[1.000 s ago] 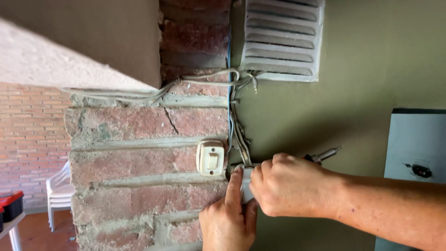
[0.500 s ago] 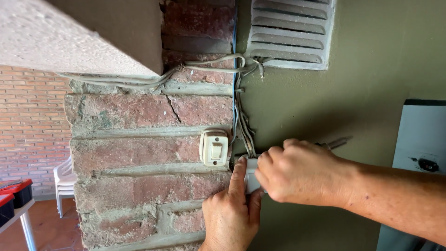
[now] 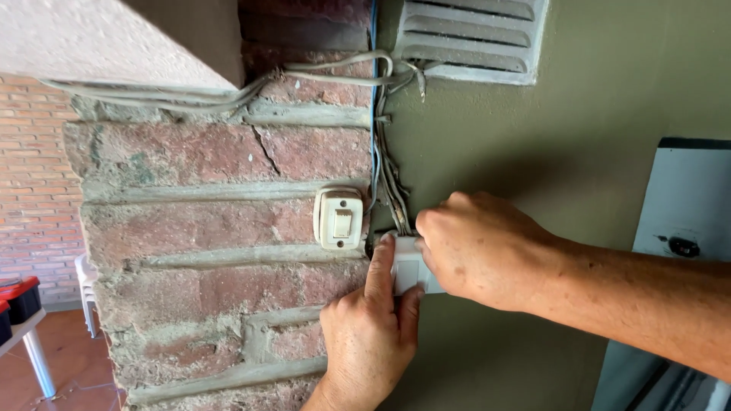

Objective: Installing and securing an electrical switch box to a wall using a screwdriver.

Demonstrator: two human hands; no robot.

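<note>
A: Live on the head cam. What's in front?

B: Brick pillar (image 3: pixel 221 228) on the left, olive-green wall (image 3: pixel 548 152) on the right. Both hands meet at the corner where brick and wall join, approx. mid-frame.

A: What's being handled?

B: A small white box (image 3: pixel 409 268), prob. a switch or junction cover, set flat against the green wall just right of the brick edge. Left hand (image 3: pixel 365 342) comes up from below, index finger straight up along the box's left side, thumb against its lower right edge. So its fingers are narrow, pinching the box.

A: And the right?

B: Right hand (image 3: pixel 483 251) comes in from the right, forearm across the wall. Fingers curled into a loose fist over the box's right side and top. I can't tell whether they're gripping the box or some tool; the knuckles hide it.

A: Anything nearby?

B: Cream wall switch (image 3: pixel 339 219) mounted on the brick, just left of the box, apart from both hands. A wire bundle (image 3: pixel 392 183) w/ a blue strand runs down the corner to the top of the box. More grey cables (image 3: pixel 198 95) run horiz. along the top of the brick. White louvred vent (image 3: pixel 472 38) up top on the wall.

A: Edges of frame?

B: Grey panel (image 3: pixel 685 228) far right w/ a dark fitting on it. Lower left, a white plastic chair (image 3: pixel 87 285) by a far brick wall and a red crate (image 3: pixel 19 297).
</note>
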